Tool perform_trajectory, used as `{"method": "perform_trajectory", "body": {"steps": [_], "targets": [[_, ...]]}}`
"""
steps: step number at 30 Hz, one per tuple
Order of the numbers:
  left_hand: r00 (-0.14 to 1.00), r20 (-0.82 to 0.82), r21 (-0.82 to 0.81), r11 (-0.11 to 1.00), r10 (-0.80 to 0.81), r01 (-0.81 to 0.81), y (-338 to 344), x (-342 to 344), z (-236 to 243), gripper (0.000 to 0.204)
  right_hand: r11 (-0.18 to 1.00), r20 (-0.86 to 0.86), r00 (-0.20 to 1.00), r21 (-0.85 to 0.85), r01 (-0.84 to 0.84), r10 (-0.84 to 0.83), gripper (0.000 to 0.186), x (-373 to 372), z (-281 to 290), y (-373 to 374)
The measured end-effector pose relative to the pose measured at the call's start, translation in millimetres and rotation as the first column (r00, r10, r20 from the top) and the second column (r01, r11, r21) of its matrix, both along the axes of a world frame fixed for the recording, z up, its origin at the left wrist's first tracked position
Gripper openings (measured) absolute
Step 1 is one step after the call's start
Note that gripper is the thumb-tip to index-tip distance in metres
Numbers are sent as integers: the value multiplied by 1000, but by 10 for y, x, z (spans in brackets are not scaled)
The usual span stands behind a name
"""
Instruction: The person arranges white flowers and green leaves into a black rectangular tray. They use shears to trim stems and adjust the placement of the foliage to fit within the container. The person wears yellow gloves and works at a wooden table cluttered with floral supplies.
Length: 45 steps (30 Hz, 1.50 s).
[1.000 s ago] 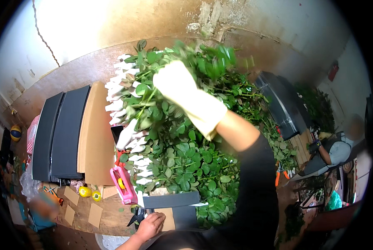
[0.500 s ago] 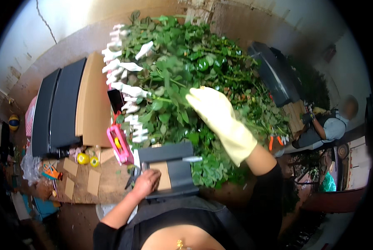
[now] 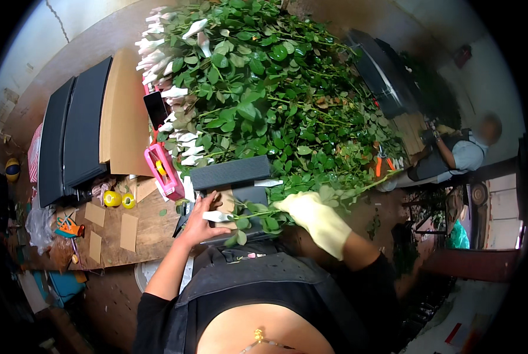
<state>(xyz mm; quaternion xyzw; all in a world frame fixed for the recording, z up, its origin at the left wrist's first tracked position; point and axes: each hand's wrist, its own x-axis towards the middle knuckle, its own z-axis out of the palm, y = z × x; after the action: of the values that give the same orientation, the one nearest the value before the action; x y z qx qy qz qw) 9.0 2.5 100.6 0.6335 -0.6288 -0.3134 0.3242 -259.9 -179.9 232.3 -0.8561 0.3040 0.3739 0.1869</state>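
Note:
My right hand (image 3: 302, 218), in a pale yellow glove, grips a leafy rose stem (image 3: 264, 211); its white-sleeved head (image 3: 217, 216) points left, beside my bare left hand (image 3: 200, 218). My left hand rests open at a small cardboard piece (image 3: 226, 199) on a dark board (image 3: 253, 196). Just beyond lies a ribbed dark grey strip (image 3: 228, 174). A large heap of leafy stems (image 3: 264, 100) with white-sleeved heads along its left edge fills the far middle.
A pink tape dispenser (image 3: 161, 171) stands left of the strip. Dark and brown cardboard stacks (image 3: 87, 118), yellow tape rolls (image 3: 112, 199) and cardboard pieces (image 3: 128, 233) lie on the wooden table (image 3: 149, 236). At right are orange-handled pliers (image 3: 382, 165) and another person (image 3: 464, 156).
My gloved right hand has come down from the heap toward me with a stem, now laid across beside my left hand. The view has shifted, so the table appears higher.

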Motion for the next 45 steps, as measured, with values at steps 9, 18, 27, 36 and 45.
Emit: {"method": "perform_trajectory", "body": {"steps": [9, 18, 27, 36, 45], "targets": [[991, 89, 1, 995, -104, 104, 110, 75, -48, 39, 999, 263, 964, 36, 33, -41, 45, 244, 503, -569], [968, 109, 7, 974, -225, 226, -7, 105, 61, 36, 777, 390, 918, -600, 192, 74, 37, 1510, -316, -2221], [988, 56, 71, 988, -144, 140, 18, 76, -48, 54, 910, 860, 335, 292, 294, -384, 31, -146, 322, -1093], [979, -171, 65, 990, -110, 122, -1, 11, 31, 63, 957, 38, 957, 42, 286, -287, 30, -782, -349, -532], [979, 77, -20, 982, -186, 188, -123, 30, 77, 32, 874, 855, 517, -215, 435, -47, 69, 1115, -251, -1279]]}}
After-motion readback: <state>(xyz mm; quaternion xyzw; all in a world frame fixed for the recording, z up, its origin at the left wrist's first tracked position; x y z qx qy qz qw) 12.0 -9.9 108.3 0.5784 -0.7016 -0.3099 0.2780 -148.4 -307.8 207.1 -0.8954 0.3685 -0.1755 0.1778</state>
